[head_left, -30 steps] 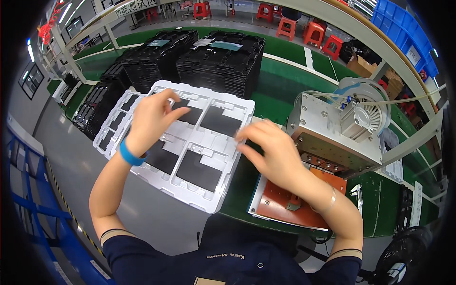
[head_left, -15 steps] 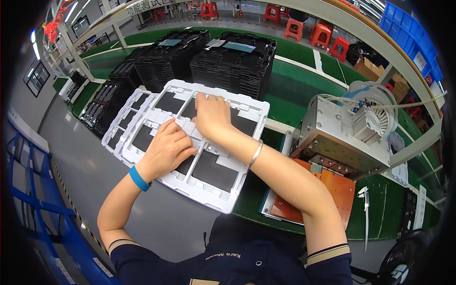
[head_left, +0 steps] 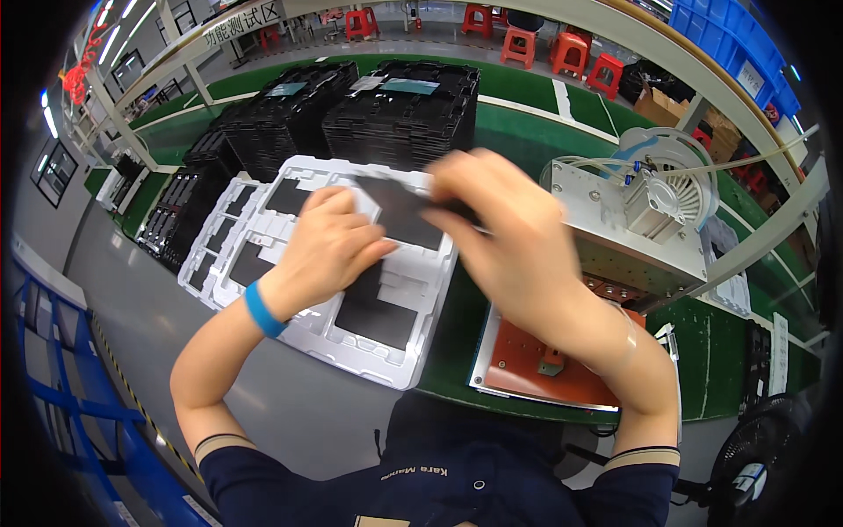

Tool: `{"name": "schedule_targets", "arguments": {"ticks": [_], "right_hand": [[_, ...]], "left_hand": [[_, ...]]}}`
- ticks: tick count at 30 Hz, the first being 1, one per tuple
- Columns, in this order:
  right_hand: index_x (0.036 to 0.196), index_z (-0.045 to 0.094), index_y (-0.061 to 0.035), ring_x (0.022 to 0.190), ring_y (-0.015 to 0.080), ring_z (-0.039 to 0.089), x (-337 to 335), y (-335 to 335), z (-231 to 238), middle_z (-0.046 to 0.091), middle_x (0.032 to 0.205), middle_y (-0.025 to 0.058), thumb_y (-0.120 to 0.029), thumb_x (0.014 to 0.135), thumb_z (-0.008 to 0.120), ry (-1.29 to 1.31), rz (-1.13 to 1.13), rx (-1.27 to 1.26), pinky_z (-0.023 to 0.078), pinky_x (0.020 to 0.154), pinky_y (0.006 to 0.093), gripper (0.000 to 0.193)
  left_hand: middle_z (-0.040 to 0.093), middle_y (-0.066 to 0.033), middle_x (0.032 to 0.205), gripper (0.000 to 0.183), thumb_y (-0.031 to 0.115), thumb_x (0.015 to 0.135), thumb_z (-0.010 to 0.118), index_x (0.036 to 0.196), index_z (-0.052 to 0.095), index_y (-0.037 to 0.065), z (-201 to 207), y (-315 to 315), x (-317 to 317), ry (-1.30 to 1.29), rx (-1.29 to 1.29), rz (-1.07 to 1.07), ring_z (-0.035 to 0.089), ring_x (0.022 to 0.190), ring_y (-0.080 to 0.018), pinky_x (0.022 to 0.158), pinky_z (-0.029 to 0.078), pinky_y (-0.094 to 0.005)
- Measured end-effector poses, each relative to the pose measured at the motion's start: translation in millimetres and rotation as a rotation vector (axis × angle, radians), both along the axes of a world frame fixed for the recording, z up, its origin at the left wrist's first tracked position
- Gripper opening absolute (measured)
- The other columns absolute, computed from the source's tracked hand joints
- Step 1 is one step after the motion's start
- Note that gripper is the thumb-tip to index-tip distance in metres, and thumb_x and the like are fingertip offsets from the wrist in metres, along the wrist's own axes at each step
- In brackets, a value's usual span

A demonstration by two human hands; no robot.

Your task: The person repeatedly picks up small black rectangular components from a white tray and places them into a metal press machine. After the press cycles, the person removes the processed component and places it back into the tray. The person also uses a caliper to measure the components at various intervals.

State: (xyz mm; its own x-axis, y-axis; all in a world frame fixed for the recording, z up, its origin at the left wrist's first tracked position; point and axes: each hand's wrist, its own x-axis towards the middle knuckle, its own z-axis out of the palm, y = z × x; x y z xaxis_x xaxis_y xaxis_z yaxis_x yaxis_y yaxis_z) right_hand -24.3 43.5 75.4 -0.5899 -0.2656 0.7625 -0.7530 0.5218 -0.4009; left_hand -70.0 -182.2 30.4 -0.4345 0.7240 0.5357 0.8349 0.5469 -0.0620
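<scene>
My right hand [head_left: 509,224], smeared by motion, pinches a thin dark grey sheet [head_left: 393,204] at its right edge. The sheet is tilted, lifted over a white plastic tray [head_left: 406,358]. Above the middle of the same tray is my left hand [head_left: 325,246], fingers curled together and thumb stretched toward the right; whatever may be in its fingertips is hidden. Flat dark pieces [head_left: 376,318] lie in the tray's recesses, partly covered by my hands. A second white tray [head_left: 195,279] shows along the left side.
Tall stacks of black trays [head_left: 399,119] stand behind on the green bench [head_left: 518,145]. To the right is a metal press machine [head_left: 606,220] over an orange plate [head_left: 518,356]. A black fan [head_left: 755,465] is at the lower right, a blue rack [head_left: 66,386] at the left.
My right hand has come up and to the right off the tray, with the dark sheet in its fingers. My left hand has shifted slightly right. The view has turned a little.
</scene>
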Motion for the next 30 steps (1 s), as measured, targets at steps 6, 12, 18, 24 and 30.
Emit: {"name": "schedule_targets", "arguments": {"ticks": [6,12,18,24,30], "right_hand": [[0.094,0.067,0.0018,0.085,0.0197,0.067,105.2,118.8,-21.4,0.067,0.091,0.0098,0.006,0.073,0.077,-0.488,-0.198,-0.127,0.053,0.075,0.0290,0.024],[0.099,0.071,0.0010,0.090,0.0193,0.066,143.3,178.9,-75.4,0.068,0.095,0.0097,0.002,0.075,0.079,-0.776,-0.348,-0.249,0.052,0.078,0.0287,0.026],[0.092,0.073,-0.0074,0.087,0.0240,0.055,134.8,167.8,-102.5,0.065,0.090,0.0038,-0.013,0.074,0.081,-0.435,-0.440,0.189,0.046,0.079,0.0359,0.021],[0.104,0.069,-0.0066,0.093,0.0235,0.057,118.8,165.0,-106.0,0.064,0.098,0.0037,-0.007,0.076,0.072,-0.280,-0.370,0.319,0.045,0.083,0.0379,0.028],[0.109,0.065,-0.0018,0.099,0.0256,0.057,116.9,159.6,-111.2,0.062,0.107,0.0086,-0.003,0.074,0.062,-0.295,-0.363,0.419,0.046,0.087,0.0398,0.035]], "left_hand": [[0.055,-0.0082,0.069,0.020,0.018,0.083,0.070,0.071,0.062,0.005,-32.0,59.8,-28.1,-0.108,0.007,-0.058,0.051,0.079,-0.0290,0.079,0.042,-0.0417],[0.050,-0.0107,0.072,0.022,0.006,0.076,0.073,0.068,0.052,0.003,3.5,82.7,-5.6,0.023,0.163,-0.002,0.049,0.073,-0.0321,0.067,0.039,-0.0429],[0.058,-0.0096,0.105,0.037,0.034,0.077,0.076,0.098,0.061,0.008,-12.2,148.7,68.5,-0.158,-0.151,-0.575,0.056,0.105,-0.0299,0.098,0.042,-0.0471],[0.038,-0.0171,0.151,0.083,0.060,0.082,0.064,0.144,0.042,0.010,-35.8,162.6,85.0,-0.330,-0.507,-0.585,0.038,0.138,-0.0307,0.110,0.031,-0.0507],[0.036,-0.0177,0.153,0.085,0.063,0.082,0.061,0.145,0.041,0.010,-33.9,164.0,86.7,-0.346,-0.596,-0.582,0.034,0.142,-0.0312,0.112,0.029,-0.0515]]}}
